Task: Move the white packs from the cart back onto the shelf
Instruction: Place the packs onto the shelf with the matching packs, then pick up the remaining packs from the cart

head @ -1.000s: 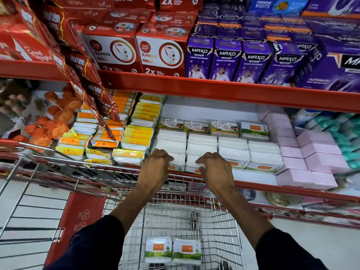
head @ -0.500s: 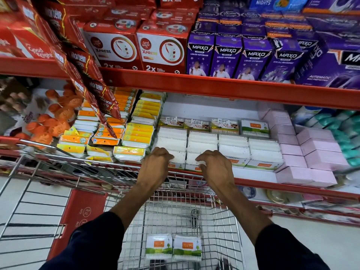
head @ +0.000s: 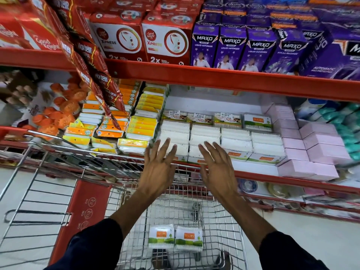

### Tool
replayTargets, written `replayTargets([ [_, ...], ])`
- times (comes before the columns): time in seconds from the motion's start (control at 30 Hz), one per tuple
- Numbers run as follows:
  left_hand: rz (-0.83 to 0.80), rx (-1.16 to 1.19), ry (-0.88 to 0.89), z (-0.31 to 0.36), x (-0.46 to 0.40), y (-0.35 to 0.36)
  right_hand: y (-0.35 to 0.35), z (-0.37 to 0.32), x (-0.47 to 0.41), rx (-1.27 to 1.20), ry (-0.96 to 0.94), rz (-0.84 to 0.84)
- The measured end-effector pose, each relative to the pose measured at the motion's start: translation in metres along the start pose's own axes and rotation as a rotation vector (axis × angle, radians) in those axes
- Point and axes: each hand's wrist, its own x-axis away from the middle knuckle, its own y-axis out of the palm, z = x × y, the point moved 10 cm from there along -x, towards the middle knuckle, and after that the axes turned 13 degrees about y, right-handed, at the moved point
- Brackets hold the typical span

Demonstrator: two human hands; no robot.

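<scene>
both hands are hanging over the front edge of the wire cart [head: 58, 152], palms down, fingers spread and gripping nothing. left hand [head: 158, 172] and right hand [head: 218, 172] are sitting just in front of the white packs [head: 220, 139] stacked in rows on the red shelf [head: 272, 177]. two more white packs [head: 175, 238] are lying side by side down in the cart basket.
</scene>
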Motion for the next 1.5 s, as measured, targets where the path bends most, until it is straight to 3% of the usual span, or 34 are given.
replayTargets([
  [0.23, -0.142, -0.025, 0.015, 0.025, 0.088, 0.061, 0.066, 0.003, 0.077, 0.125, -0.046, -0.183],
  [0.6, -0.572, 0.151, -0.083, 0.008, 0.202, 0.227, 0.225, 0.042, 0.170, 0.291, -0.060, -0.578],
  [0.83, -0.907, 0.204, -0.137, 0.002, 0.230, 0.288, 0.288, 0.057, 0.193, 0.373, -0.049, -0.831],
  [1.07, -0.656, 0.371, -0.227, -0.010, 0.212, 0.280, 0.286, 0.053, 0.180, 0.293, 0.052, -0.814],
  [1.2, -0.652, 0.419, -0.260, -0.012, 0.207, 0.256, 0.270, 0.055, 0.173, 0.154, 0.150, -0.798],
  [1.37, -0.620, 0.365, -0.247, -0.004, 0.195, 0.217, 0.240, 0.048, 0.172, 0.077, 0.175, -0.779],
  [1.5, -0.460, 0.267, -0.208, -0.003, 0.170, 0.167, 0.193, 0.050, 0.149, 0.097, 0.226, -0.625],
])
